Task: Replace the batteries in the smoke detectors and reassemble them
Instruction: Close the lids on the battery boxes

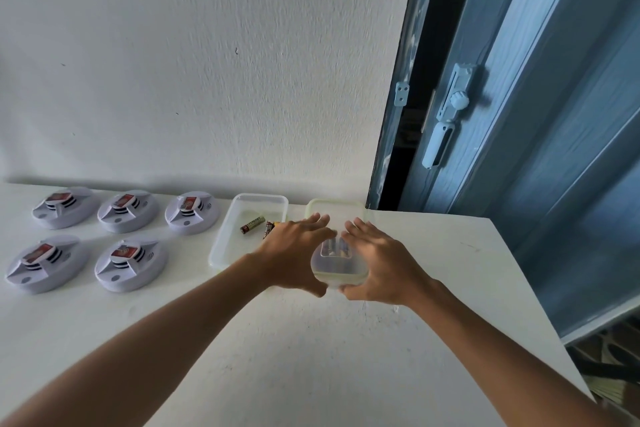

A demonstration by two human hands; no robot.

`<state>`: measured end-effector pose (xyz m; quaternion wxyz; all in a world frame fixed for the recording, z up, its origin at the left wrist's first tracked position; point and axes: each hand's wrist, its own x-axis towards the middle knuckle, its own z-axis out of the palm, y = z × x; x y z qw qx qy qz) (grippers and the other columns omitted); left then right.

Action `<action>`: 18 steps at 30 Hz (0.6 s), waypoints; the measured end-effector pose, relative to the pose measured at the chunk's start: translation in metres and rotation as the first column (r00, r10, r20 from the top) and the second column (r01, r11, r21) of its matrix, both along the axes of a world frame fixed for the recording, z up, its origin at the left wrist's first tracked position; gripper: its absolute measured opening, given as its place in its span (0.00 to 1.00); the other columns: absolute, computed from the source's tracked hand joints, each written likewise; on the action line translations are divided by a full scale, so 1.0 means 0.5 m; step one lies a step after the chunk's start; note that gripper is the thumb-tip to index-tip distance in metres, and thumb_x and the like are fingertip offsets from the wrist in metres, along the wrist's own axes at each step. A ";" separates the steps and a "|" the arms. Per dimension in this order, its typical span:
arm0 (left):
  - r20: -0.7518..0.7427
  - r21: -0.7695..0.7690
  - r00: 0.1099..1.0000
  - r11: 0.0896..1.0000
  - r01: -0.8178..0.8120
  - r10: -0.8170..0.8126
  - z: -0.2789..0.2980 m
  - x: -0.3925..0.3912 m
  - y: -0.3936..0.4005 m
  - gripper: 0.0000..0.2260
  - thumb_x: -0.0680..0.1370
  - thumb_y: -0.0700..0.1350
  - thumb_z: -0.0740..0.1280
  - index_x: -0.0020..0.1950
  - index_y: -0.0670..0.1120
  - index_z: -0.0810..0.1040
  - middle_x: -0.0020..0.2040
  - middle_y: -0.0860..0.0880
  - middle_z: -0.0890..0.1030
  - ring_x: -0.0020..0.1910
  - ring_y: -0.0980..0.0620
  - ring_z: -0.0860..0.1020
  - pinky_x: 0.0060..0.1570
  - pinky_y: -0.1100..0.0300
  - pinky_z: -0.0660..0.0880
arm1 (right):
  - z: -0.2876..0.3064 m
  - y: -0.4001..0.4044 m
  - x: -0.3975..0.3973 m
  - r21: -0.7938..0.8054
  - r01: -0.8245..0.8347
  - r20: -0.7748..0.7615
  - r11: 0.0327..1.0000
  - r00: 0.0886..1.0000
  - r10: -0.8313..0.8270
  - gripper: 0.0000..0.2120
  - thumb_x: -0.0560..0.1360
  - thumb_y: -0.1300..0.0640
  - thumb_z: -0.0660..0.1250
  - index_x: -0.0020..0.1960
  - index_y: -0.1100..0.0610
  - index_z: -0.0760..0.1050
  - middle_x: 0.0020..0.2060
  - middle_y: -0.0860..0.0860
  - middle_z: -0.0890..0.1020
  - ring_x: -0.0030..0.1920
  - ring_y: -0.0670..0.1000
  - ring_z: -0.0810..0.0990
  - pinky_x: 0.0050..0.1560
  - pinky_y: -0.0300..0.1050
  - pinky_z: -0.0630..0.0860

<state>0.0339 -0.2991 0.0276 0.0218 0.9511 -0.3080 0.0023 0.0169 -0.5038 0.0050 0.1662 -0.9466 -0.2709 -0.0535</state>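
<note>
The fingers (320, 218) of the left hand (294, 253) lie straight along one side of a translucent lidded container (337, 270), its thumb hooked at the near corner; the right hand (375, 263) mirrors it on the other side, fingers extended and thumb under the near edge, so both hands hold the box between them. Through the cloudy plastic some batteries (335, 247) show, blurred; their number is hard to tell. Behind the hands a yellowish rounded lid or tray (334, 206) is mostly hidden. Just left sits an open clear rectangular tray (228, 236) holding a dark battery (252, 224) and a second one (269, 229) partly covered by the left hand. Further left, five round white smoke detectors (128, 211) stand in two rows on the matte white tabletop (311, 357). A blue door (519, 114) with a pale latch is at right.
</note>
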 end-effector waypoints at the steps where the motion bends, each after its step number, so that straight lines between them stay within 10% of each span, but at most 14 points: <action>1: 0.000 -0.006 1.000 1.000 -0.002 0.002 -0.002 -0.001 0.001 0.46 0.65 0.65 0.74 0.77 0.50 0.62 0.79 0.47 0.58 0.77 0.50 0.57 0.69 0.54 0.65 | -0.002 -0.001 0.001 0.000 0.000 -0.005 1.000 1.000 0.000 0.46 0.65 0.37 0.73 0.75 0.57 0.63 0.75 0.50 0.63 0.76 0.51 0.60 0.72 0.43 0.56; 8: -0.014 -0.024 1.000 1.000 0.002 -0.002 -0.002 -0.010 0.002 0.43 0.68 0.63 0.73 0.78 0.50 0.60 0.79 0.48 0.56 0.78 0.51 0.55 0.70 0.53 0.62 | 0.049 -0.002 0.001 -0.055 0.022 -0.176 0.998 0.984 -0.031 0.43 0.68 0.32 0.68 0.75 0.52 0.63 0.76 0.44 0.59 0.77 0.48 0.55 0.73 0.44 0.51; 13: -0.012 -0.080 1.000 0.996 0.025 -0.026 -0.004 -0.024 0.001 0.36 0.71 0.56 0.72 0.76 0.49 0.64 0.78 0.46 0.59 0.77 0.49 0.58 0.70 0.53 0.63 | 0.069 0.029 0.052 0.149 0.105 -0.114 0.983 0.990 -0.088 0.16 0.81 0.51 0.59 0.59 0.58 0.80 0.59 0.52 0.81 0.62 0.54 0.77 0.58 0.43 0.70; 18: -0.047 -0.087 0.998 0.995 0.043 -0.047 -0.003 -0.032 0.005 0.31 0.75 0.51 0.71 0.75 0.50 0.65 0.78 0.47 0.58 0.78 0.51 0.56 0.71 0.53 0.62 | 0.060 0.076 0.130 0.112 0.088 -0.267 0.990 0.962 -0.056 0.19 0.83 0.54 0.52 0.71 0.53 0.70 0.75 0.51 0.65 0.77 0.51 0.58 0.77 0.54 0.51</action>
